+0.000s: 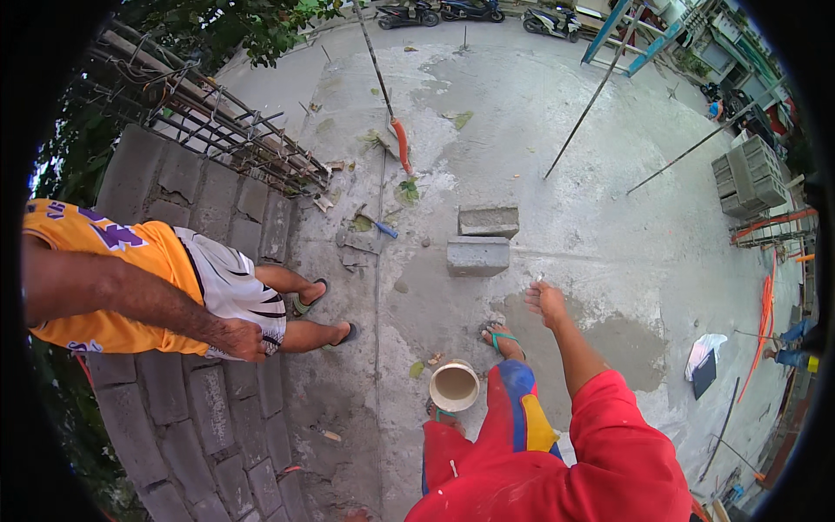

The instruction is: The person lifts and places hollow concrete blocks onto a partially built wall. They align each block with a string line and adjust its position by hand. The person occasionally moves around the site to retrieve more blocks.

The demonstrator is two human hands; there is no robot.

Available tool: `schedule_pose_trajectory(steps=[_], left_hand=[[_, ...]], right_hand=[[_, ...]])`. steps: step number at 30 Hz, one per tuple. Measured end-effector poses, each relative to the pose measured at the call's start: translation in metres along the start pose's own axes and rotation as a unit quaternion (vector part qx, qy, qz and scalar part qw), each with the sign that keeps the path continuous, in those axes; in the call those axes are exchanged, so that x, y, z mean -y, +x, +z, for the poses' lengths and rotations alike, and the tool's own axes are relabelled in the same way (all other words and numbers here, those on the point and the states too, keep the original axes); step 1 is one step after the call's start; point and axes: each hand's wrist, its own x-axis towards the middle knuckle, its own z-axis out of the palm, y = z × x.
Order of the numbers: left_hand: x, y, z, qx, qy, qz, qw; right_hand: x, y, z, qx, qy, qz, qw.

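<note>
My right hand (pixel 546 303) reaches forward over the concrete floor, its fingers loosely apart. A tiny white spot shows at its fingertips; whether it is held or lies on the floor I cannot tell. Just ahead and to the left of this hand are two grey concrete blocks (pixel 478 257), one behind the other. A whitish bucket (pixel 454 386) stands by my feet, with a pale grey inside. Only a sliver of what looks like my left hand (pixel 357 516) shows at the lower edge, its fingers hidden.
At left, a person in a yellow jersey (pixel 156 239) stands by a block wall (pixel 209 409). A blue-handled hammer (pixel 377 223) lies on the floor. Steel bars rise ahead, one with an orange sleeve (pixel 401 143). Stacked blocks (pixel 750 178) stand far right.
</note>
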Motion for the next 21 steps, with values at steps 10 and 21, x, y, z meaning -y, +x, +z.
schedule_pose_trajectory(steps=[10, 21], left_hand=[[-0.144, -0.153, 0.076, 0.053, 0.027, -0.153, 0.986], [-0.208, -0.186, 0.117, 0.067, 0.005, -0.161, 0.985]], right_hand=[[-0.023, 0.248, 0.069, -0.049, 0.100, 0.067, 0.992], [-0.023, 0.213, 0.080, -0.021, -0.132, 0.121, 0.984]])
